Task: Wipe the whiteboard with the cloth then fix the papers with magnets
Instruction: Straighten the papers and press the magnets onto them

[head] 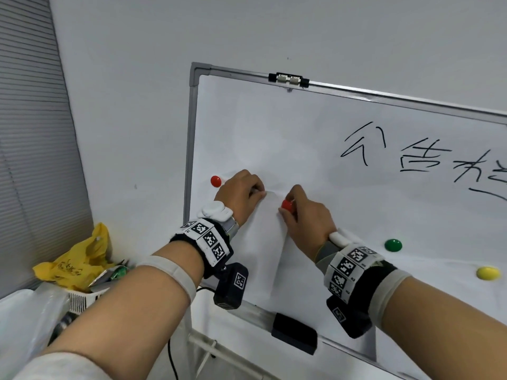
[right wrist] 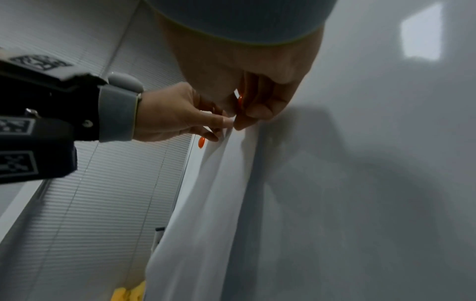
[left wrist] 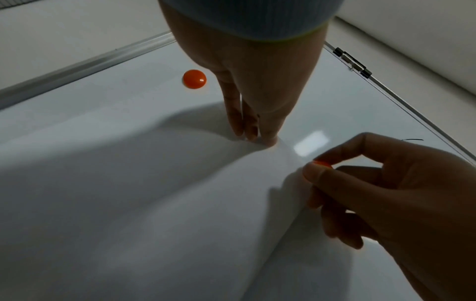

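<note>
Paper (head: 263,242), a white sheet, lies against the whiteboard (head: 356,215) near its left edge, held up at its top edge and hanging down toward the bottom rail, with its right side bowed a little off the surface. The step in hand looks to be pinning the sheet's upper right corner. To do it well, I judge the sheet should first be smoothed flat and level, the magnet set fully onto the paper just inside the corner, not half off the edge, and the pressing fingers lifted only once it has taken hold. The left hand (head: 241,193) presses its fingertips (left wrist: 268,138) onto the top edge of the paper, fingers close together and bent at the knuckles, gripping nothing. The right hand (head: 307,215) pinches a red magnet (head: 286,205) between thumb and forefinger, just beside the left fingertips and over the sheet's upper right part; whether the magnet touches the paper I cannot tell. Another red magnet (head: 216,181) sits on the board by the left edge, near the sheet's upper left corner. A green magnet (head: 393,245) and a yellow magnet (head: 487,273) wait lower right, and a black eraser (head: 295,332) rests on the bottom rail.
</note>
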{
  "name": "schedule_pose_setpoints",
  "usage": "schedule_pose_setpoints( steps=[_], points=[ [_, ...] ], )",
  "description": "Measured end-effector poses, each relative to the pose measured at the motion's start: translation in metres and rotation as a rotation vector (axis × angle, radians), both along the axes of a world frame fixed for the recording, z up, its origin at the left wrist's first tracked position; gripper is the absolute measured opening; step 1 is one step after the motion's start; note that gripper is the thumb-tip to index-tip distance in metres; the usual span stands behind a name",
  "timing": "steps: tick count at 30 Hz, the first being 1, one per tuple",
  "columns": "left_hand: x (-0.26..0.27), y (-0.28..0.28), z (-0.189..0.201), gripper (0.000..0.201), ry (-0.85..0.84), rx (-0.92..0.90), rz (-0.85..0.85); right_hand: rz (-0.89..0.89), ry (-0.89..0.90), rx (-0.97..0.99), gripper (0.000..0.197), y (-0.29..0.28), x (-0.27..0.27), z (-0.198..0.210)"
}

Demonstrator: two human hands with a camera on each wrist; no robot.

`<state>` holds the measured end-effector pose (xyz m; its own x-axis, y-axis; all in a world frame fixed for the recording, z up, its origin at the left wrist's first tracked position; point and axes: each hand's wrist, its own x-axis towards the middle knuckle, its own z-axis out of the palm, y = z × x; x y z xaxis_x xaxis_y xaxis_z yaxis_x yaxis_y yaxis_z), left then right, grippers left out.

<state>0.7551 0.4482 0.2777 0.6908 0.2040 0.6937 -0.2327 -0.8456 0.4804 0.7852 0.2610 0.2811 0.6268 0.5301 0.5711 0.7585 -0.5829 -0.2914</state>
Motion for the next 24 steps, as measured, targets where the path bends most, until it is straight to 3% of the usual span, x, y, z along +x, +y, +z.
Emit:
schedule_pose_setpoints(
  steps=[11, 17, 24],
  points=[
    [0.005, -0.007, -0.002, 0.015, 0.006, 0.008, 0.066, 0.008, -0.079, -0.234, 0.012, 0.026, 0.015, -0.001],
    [0.005, -0.007, -0.003, 0.013, -0.011, 0.002, 0.051, -0.087, -0.158, -0.239, 0.021, 0.024, 0.01, 0.001],
    [0.001, -0.014, -0.011, 0.015, -0.046, -0.019, 0.085, -0.103, -0.083, -0.194, 0.024, 0.013, -0.001, 0.001]
  ],
)
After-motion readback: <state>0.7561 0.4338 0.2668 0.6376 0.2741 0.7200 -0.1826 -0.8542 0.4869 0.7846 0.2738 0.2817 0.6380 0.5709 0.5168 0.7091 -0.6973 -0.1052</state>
